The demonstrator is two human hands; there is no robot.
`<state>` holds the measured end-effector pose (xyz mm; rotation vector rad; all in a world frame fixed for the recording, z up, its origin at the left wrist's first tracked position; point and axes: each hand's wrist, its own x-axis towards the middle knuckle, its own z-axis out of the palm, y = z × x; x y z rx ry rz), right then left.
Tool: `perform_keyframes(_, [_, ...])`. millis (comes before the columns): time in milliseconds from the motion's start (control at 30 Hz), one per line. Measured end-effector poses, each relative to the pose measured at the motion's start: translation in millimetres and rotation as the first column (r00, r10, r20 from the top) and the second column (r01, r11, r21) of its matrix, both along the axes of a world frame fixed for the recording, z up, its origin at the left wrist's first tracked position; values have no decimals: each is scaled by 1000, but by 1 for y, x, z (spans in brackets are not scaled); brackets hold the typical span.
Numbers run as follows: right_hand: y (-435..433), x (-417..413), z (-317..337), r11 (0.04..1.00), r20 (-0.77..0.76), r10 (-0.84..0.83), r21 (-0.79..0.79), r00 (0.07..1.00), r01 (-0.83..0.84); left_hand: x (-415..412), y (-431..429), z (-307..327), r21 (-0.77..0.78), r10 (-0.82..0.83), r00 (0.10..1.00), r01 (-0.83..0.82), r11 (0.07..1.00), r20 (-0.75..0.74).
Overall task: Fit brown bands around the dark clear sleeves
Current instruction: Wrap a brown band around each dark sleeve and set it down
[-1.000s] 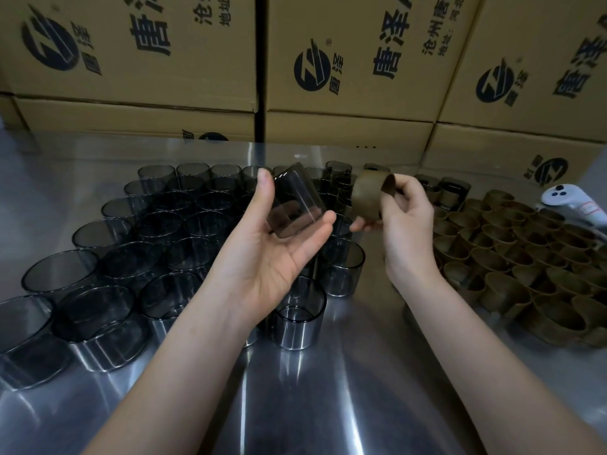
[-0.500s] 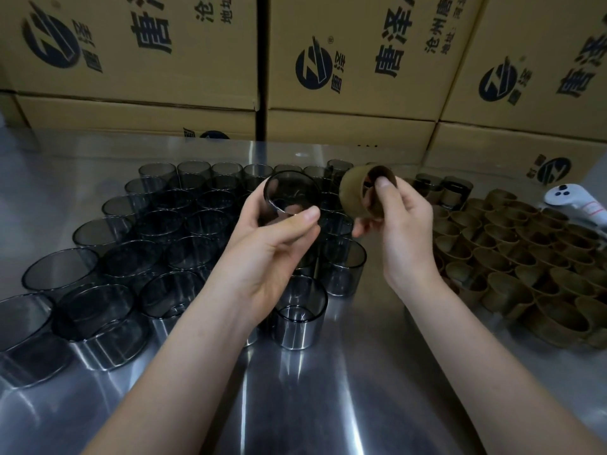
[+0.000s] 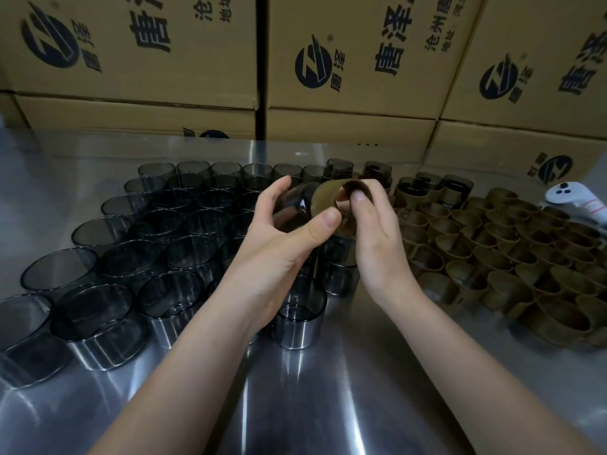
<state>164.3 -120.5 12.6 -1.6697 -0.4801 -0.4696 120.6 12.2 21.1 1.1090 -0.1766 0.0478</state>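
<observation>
Left hand (image 3: 279, 238) grips sleeve (image 3: 292, 205) on its side, open end facing right. Right hand (image 3: 371, 231) pinches band (image 3: 328, 200) mouth-to-mouth against it, likely aligning for slide-on. Band not yet seated. Both raised above table (image 3: 328, 389).
</observation>
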Motion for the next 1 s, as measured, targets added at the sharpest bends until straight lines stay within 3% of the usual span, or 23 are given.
perform_keyframes(333, [7,-7,-1,998,103,34,-53,994,-29,-3,-2,-1,130,65,997,-69,989,33])
perform_keyframes(667, [5,-9,1,994,133,94,46,987,-100,0,1,-2,74,159,987,-161,984,28])
perform_keyframes(1000, [0,-11,7,994,121,58,90,991,-69,1,2,-5,102,188,981,-192,976,51])
